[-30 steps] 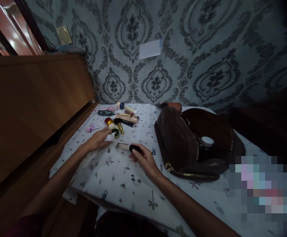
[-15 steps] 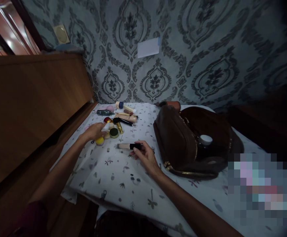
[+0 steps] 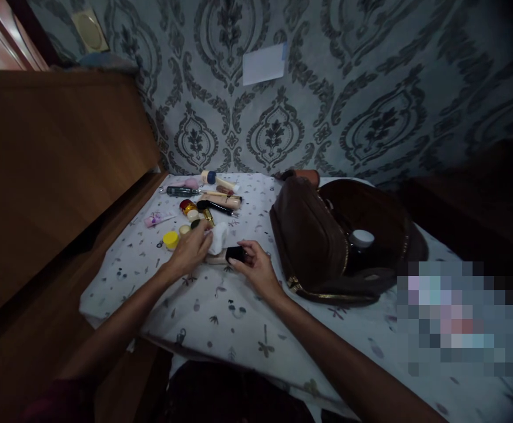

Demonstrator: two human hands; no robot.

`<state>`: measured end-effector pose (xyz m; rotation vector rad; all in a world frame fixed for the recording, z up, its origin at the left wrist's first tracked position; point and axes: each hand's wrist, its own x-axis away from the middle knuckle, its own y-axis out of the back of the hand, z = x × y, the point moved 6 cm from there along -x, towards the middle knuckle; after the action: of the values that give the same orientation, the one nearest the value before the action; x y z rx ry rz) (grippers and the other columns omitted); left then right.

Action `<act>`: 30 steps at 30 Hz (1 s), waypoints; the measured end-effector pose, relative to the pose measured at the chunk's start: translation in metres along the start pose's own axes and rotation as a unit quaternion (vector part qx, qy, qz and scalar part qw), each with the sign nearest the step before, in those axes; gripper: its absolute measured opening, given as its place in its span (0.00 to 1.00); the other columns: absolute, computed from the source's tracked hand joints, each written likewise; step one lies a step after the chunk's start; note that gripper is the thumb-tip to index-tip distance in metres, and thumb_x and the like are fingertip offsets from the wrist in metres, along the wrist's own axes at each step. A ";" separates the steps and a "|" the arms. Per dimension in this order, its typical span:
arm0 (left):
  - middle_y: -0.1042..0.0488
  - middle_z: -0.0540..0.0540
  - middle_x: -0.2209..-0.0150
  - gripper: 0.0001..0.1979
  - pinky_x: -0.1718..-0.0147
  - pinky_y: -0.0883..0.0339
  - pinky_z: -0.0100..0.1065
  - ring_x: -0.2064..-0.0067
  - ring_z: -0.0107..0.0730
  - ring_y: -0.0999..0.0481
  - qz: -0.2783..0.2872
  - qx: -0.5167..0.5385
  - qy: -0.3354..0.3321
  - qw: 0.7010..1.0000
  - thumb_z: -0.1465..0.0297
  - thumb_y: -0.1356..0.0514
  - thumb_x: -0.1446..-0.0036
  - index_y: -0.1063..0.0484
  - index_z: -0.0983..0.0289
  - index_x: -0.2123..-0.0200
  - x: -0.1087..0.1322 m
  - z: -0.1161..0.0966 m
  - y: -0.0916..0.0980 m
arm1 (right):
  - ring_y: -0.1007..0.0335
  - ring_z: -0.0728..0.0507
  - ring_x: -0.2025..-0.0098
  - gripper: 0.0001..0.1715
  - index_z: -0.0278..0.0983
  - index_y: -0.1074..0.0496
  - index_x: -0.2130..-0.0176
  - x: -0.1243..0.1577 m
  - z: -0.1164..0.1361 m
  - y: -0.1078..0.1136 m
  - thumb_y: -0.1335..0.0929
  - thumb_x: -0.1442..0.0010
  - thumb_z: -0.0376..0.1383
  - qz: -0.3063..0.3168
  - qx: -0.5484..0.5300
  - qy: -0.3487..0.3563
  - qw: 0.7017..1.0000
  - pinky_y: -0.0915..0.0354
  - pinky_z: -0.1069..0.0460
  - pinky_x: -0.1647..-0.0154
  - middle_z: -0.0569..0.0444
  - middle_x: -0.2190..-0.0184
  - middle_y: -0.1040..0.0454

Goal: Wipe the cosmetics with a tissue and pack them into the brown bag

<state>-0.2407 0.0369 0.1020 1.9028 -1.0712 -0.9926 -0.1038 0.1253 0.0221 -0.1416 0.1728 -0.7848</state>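
My left hand [image 3: 192, 251] is closed on a small white wipe [image 3: 218, 238], pressing it against a beige foundation bottle that lies on the patterned white cloth [image 3: 221, 305]. My right hand [image 3: 256, 269] grips that bottle's black cap [image 3: 235, 254]. The bottle's body is mostly hidden under my left hand. Just beyond my hands lies a cluster of cosmetics [image 3: 203, 205]: tubes, pencils, small jars and a yellow round pot [image 3: 170, 239].
An open brown leather bag [image 3: 318, 241] sits to the right, with a white-capped bottle [image 3: 362, 238] inside. A wooden bed frame [image 3: 53, 164] runs along the left. Patterned wallpaper stands behind. A pink tube [image 3: 156, 220] lies near the cloth's left edge.
My left hand left the jars, taking the white wipe over to the bottle. The yellow pot now lies uncovered. My right hand kept hold of the black cap.
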 end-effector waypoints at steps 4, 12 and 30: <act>0.29 0.56 0.61 0.14 0.58 0.35 0.36 0.58 0.38 0.28 -0.026 -0.022 -0.108 0.994 0.67 0.53 0.33 0.32 0.61 0.50 0.008 -0.034 -0.022 | 0.28 0.44 0.63 0.20 0.40 0.32 0.66 -0.002 0.002 0.000 0.24 0.59 0.37 0.005 0.008 0.018 1.000 0.31 0.49 0.58 0.56 0.67 0.26; 0.32 0.57 0.62 0.14 0.62 0.37 0.35 0.58 0.38 0.31 -0.029 -0.142 -0.091 0.985 0.67 0.52 0.31 0.28 0.62 0.62 0.012 -0.006 -0.039 | 0.27 0.44 0.64 0.20 0.40 0.32 0.66 -0.001 -0.001 0.002 0.24 0.60 0.38 -0.001 0.015 -0.004 1.000 0.31 0.47 0.57 0.56 0.69 0.25; 0.27 0.58 0.56 0.17 0.56 0.31 0.36 0.55 0.36 0.26 0.024 -0.100 -0.108 0.989 0.63 0.54 0.30 0.30 0.61 0.48 0.038 0.047 -0.034 | 0.24 0.41 0.58 0.32 0.41 0.32 0.56 -0.004 -0.014 0.005 0.22 0.60 0.42 -0.031 -0.034 -0.041 0.998 0.30 0.44 0.51 0.53 0.62 0.20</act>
<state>-0.2564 0.0063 0.0418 1.6285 -1.0894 -1.2518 -0.1061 0.1304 0.0080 -0.2444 0.1186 -0.8332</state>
